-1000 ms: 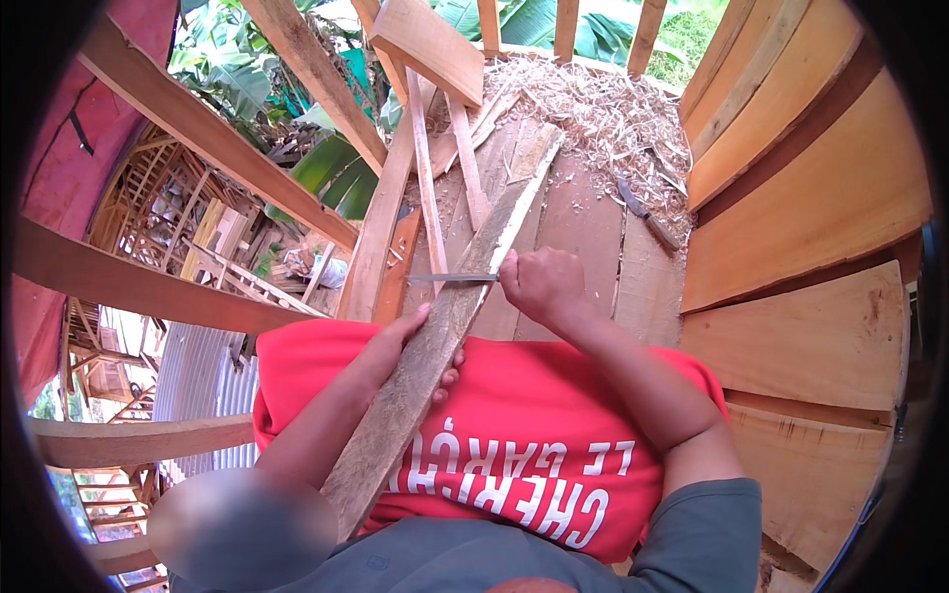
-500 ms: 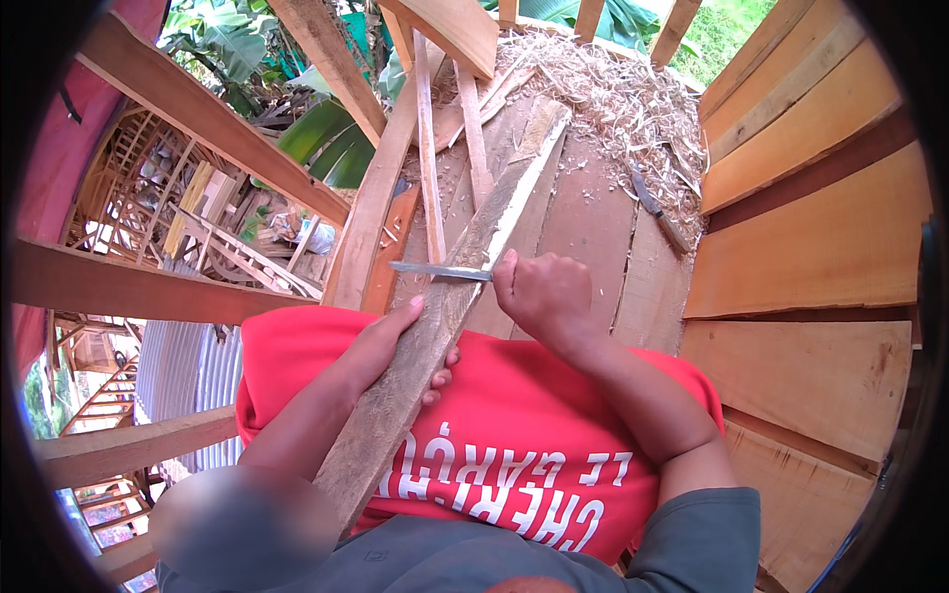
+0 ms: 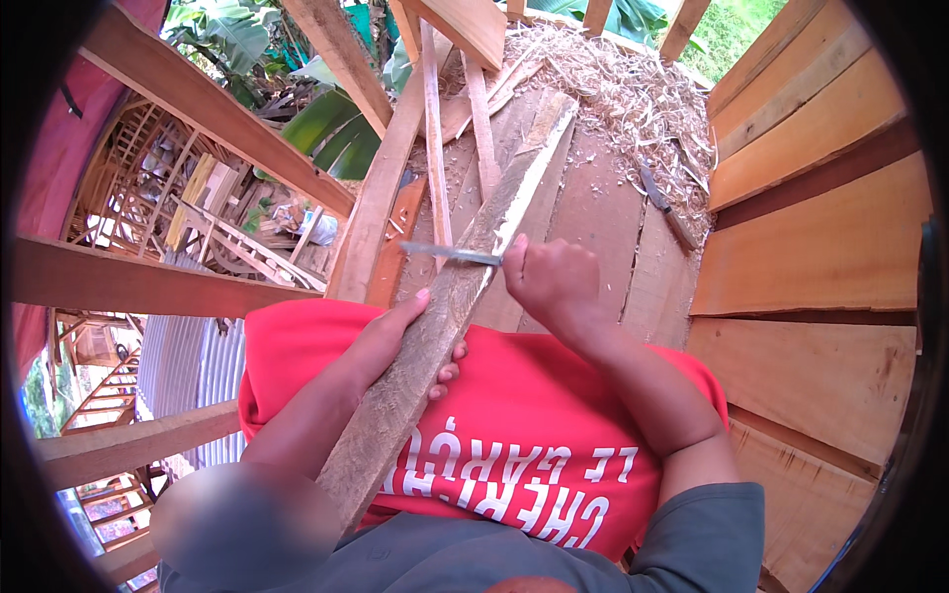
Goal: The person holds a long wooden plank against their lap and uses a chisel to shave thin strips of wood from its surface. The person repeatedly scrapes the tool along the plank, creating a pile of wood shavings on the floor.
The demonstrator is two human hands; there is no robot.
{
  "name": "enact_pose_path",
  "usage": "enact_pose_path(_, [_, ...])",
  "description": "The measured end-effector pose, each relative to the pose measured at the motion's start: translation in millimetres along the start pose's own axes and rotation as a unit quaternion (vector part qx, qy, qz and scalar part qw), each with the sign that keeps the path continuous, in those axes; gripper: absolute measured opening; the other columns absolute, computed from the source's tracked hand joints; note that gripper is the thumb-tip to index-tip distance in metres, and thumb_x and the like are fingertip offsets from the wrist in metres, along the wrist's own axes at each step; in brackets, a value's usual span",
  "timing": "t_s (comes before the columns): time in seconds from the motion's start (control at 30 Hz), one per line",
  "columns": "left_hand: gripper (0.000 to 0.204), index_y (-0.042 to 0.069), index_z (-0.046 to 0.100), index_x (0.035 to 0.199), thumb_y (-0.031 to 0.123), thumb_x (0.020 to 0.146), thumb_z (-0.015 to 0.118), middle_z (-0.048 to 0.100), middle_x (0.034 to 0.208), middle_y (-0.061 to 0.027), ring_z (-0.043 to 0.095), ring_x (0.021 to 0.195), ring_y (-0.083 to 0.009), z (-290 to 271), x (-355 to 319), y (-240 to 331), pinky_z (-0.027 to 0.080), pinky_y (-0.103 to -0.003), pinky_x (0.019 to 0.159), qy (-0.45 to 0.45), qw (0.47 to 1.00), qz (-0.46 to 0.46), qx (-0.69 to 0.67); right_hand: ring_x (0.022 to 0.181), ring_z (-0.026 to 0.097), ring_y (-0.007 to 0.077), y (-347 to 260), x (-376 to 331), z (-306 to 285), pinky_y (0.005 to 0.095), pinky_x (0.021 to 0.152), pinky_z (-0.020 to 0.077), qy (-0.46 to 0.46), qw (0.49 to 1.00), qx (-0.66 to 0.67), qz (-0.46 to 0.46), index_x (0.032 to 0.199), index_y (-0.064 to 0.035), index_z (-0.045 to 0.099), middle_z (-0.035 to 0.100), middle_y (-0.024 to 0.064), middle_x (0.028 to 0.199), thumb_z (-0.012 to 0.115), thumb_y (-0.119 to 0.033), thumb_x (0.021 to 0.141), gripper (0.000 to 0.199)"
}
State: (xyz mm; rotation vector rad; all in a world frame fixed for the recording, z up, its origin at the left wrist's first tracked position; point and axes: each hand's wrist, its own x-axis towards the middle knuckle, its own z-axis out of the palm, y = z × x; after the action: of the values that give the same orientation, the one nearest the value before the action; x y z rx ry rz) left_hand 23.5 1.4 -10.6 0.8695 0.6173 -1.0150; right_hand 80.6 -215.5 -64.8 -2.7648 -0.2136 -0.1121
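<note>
A long rough wooden plank (image 3: 400,405) slants from my lap to the far floor boards, its right edge pale and freshly cut toward the far end. My left hand (image 3: 410,341) is wrapped around the plank from below, thumb on one side and fingertips showing on the other. In my right hand (image 3: 554,287) is a knife (image 3: 450,254), its handle hidden in the closed fist. The blade lies across the plank, pointing left, just beyond my left thumb. Red cloth with white lettering (image 3: 554,395) covers my lap beneath the plank.
A second knife (image 3: 667,208) with a dark blade lies on the floor boards (image 3: 588,208) at the right. Wood shavings (image 3: 633,79) are heaped at the far end. Plank walling (image 3: 811,237) rises on the right; wooden rails (image 3: 148,280) run along the left. Loose strips (image 3: 435,138) lean beyond the plank.
My right hand and the knife have shifted slightly toward the far end along the plank, and the blade looks blurred. My left hand keeps its hold.
</note>
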Motion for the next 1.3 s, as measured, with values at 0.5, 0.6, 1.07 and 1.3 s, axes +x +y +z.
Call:
enact_pose_path(0.5, [0.048,0.009,0.046,0.126,0.049,0.105,0.032,0.058,0.087,-0.0126,0.054,0.067,-0.0206,-6,0,1,0.047,-0.034,0.052,-0.011,1.000,0.004,-0.013,0.052,0.065,0.0373,7,7,6,0.0504,0.053,0.0526,0.000,0.999,-0.004,0.034,0.058,-0.0041,0.066,0.062,0.0194,0.056,0.042,-0.030,0.096,0.052])
enact_pose_path(0.6, [0.048,0.008,0.046,0.126,0.049,0.105,0.031,0.058,0.087,-0.0127,0.055,0.066,-0.0208,-2,-5,-6,0.047,-0.035,0.051,-0.026,0.999,-0.013,-0.034,0.047,0.061,0.0387,21,14,11,0.0502,0.049,0.0508,0.035,0.998,0.049,-0.014,0.056,-0.0028,0.065,0.059,0.0213,0.052,0.043,-0.029,0.095,0.052])
enact_pose_path(1.07, [0.048,0.007,0.047,0.126,0.048,0.105,0.033,0.058,0.087,-0.0130,0.055,0.067,-0.0211,-6,-3,-5,0.047,-0.035,0.052,-0.023,0.999,0.006,-0.038,0.047,0.062,0.0365,11,10,12,0.0489,0.048,0.0508,0.012,1.000,0.020,-0.020,0.058,-0.0032,0.066,0.060,0.0189,0.053,0.043,-0.029,0.096,0.051])
enact_pose_path(1.3, [0.049,0.007,0.047,0.126,0.048,0.106,0.032,0.058,0.089,-0.0129,0.055,0.067,-0.0209,-11,0,-2,0.048,-0.034,0.052,-0.032,0.999,0.003,-0.010,0.050,0.063,0.0387,9,12,13,0.0504,0.053,0.0523,0.019,1.000,0.001,0.008,0.058,-0.0036,0.066,0.062,0.0214,0.057,0.041,-0.030,0.096,0.053])
